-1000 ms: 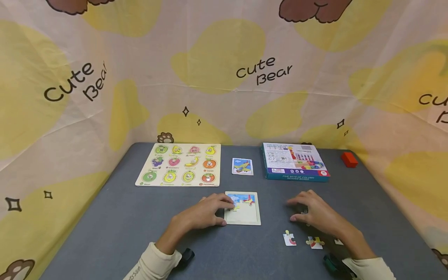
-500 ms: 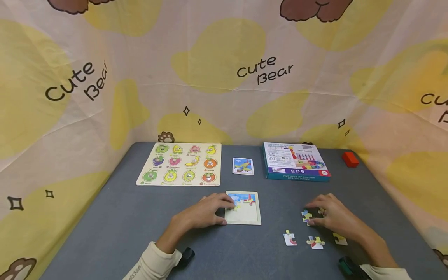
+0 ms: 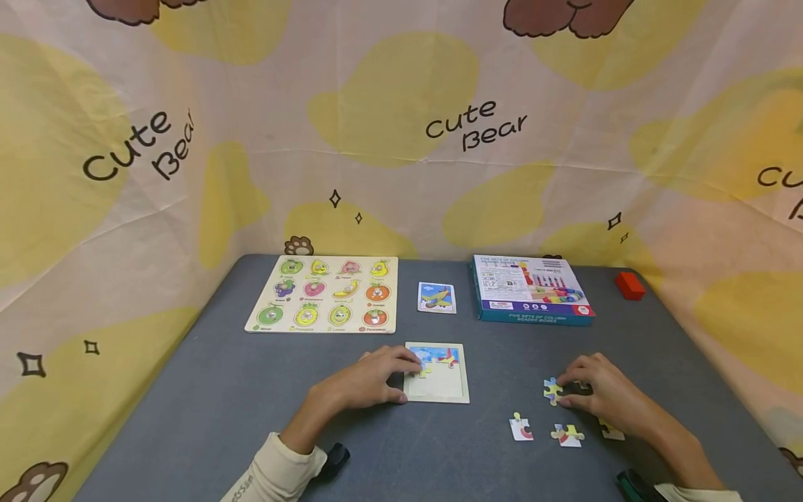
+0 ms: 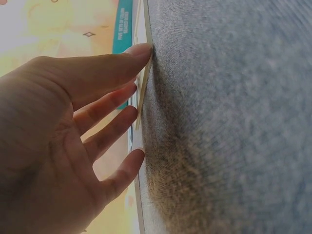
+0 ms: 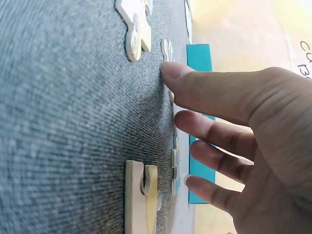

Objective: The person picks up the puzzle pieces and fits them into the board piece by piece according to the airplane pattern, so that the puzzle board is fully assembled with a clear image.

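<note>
My left hand [image 3: 383, 378] rests at the left side of a shallow puzzle tray [image 3: 447, 390]. Its thumb is at the near left corner, and its fingertips lie over the tray's left part. Joined pieces with blue sky and a red airplane tail fill the tray's upper part. My right hand [image 3: 605, 394] is low over the table, thumb and index finger apart at the right side of a blue-and-yellow jigsaw piece [image 3: 553, 392]. Another piece is mostly hidden behind that hand. Nearer lie a white-and-red piece [image 3: 521, 427], a yellow-and-red piece [image 3: 567, 436] and a partly covered yellow piece [image 3: 612, 430].
A fruit picture board [image 3: 323, 295] lies at the back left. Beside it are an airplane picture card [image 3: 436, 298], a flat teal-edged box [image 3: 533, 289] and a red block [image 3: 630, 286]. A patterned cloth [image 3: 376, 97] hangs behind the grey table [image 3: 207, 397].
My right hand has moved right, uncovering the blue-and-yellow piece, and its thumb and index finger now sit by that piece's right side. The left hand has stayed at the tray.
</note>
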Available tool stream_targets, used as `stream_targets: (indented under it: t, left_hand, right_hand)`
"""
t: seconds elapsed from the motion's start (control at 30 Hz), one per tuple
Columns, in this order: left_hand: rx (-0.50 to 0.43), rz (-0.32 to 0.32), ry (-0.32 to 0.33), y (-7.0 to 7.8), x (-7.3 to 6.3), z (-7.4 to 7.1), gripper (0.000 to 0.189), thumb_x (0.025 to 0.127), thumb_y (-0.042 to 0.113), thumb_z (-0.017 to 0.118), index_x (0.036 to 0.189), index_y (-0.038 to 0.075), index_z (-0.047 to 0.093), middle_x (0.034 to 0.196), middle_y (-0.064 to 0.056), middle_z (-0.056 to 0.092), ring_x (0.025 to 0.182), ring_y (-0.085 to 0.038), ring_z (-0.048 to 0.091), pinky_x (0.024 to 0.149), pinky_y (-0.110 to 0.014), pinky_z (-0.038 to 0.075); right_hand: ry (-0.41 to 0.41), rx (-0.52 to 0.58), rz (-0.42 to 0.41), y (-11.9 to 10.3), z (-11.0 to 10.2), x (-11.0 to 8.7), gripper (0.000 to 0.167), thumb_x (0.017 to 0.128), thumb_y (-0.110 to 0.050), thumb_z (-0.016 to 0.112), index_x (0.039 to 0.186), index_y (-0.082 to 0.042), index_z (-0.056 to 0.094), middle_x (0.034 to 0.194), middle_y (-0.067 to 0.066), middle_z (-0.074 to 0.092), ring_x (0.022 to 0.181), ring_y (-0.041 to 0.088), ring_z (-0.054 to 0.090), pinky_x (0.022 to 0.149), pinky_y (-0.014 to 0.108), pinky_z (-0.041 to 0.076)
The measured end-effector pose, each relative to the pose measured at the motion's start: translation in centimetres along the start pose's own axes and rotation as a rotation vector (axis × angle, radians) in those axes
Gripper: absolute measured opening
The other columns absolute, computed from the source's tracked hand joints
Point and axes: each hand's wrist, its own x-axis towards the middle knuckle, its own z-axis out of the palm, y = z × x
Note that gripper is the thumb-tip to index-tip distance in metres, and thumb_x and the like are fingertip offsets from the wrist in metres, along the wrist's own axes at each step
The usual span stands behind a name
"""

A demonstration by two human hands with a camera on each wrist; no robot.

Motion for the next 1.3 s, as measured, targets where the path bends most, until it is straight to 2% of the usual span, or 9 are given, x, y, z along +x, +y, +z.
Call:
stream_targets:
  t: [0.23,0.53,0.73,0.93,1.17,1.3]
  left_hand:
    - [0.003,0.005,0.005,0.0,0.0,0.0,0.051,0.094,0.019,0.082,0.143,0.013,0.068,0.149,-0.001,0.058,0.138,-0.024,0.050,0.108,-0.054,0.038]
    - [0.011,0.015,0.015,0.0,0.0,0.1,0.051,0.094,0.018,0.082,0.143,0.013,0.069,0.148,-0.001,0.058,0.137,-0.024,0.051,0.106,-0.053,0.038]
    - [0.002,0.016,0.011,0.0,-0.1,0.1,0.051,0.094,0.017,0.082,0.142,0.013,0.069,0.148,-0.001,0.058,0.137,-0.025,0.051,0.106,-0.054,0.038]
    - [-0.001,0.015,0.015,-0.1,-0.1,0.1,0.051,0.093,0.017,0.082,0.142,0.013,0.069,0.148,0.000,0.059,0.137,-0.024,0.051,0.106,-0.053,0.038]
    - [-0.010,0.016,0.011,0.0,-0.1,0.1,0.052,0.093,0.015,0.083,0.142,0.011,0.069,0.148,-0.002,0.059,0.137,-0.025,0.051,0.106,-0.054,0.038]
    - [-0.007,0.014,0.009,0.0,0.0,0.0,0.052,0.093,0.016,0.083,0.143,0.011,0.068,0.149,-0.002,0.058,0.138,-0.025,0.050,0.106,-0.055,0.038]
  right_hand:
    - [0.016,0.008,0.008,-0.1,0.1,-0.2,0.020,0.084,-0.037,0.089,0.098,-0.023,0.083,0.098,-0.011,0.066,0.098,0.016,0.051,0.081,0.034,0.047]
    - [0.033,0.003,0.025,-0.2,0.2,-0.2,0.020,0.085,-0.037,0.089,0.097,-0.022,0.082,0.099,-0.011,0.067,0.098,0.017,0.052,0.082,0.035,0.047]
    - [0.063,0.007,-0.005,-0.8,0.5,0.1,0.020,0.087,-0.037,0.088,0.099,-0.022,0.082,0.100,-0.011,0.065,0.100,0.017,0.051,0.082,0.035,0.047]
    - [0.108,0.009,-0.072,-2.2,1.1,1.4,0.017,0.087,-0.036,0.088,0.098,-0.024,0.081,0.099,-0.014,0.063,0.097,0.012,0.050,0.082,0.035,0.048]
    - [0.096,0.006,-0.112,-4.4,1.6,3.4,0.016,0.088,-0.035,0.087,0.099,-0.025,0.082,0.099,-0.015,0.062,0.100,0.012,0.051,0.085,0.037,0.049]
    - [0.104,-0.008,-0.162,-5.6,1.9,4.6,0.017,0.088,-0.033,0.088,0.098,-0.021,0.082,0.098,-0.013,0.063,0.098,0.013,0.051,0.084,0.037,0.049]
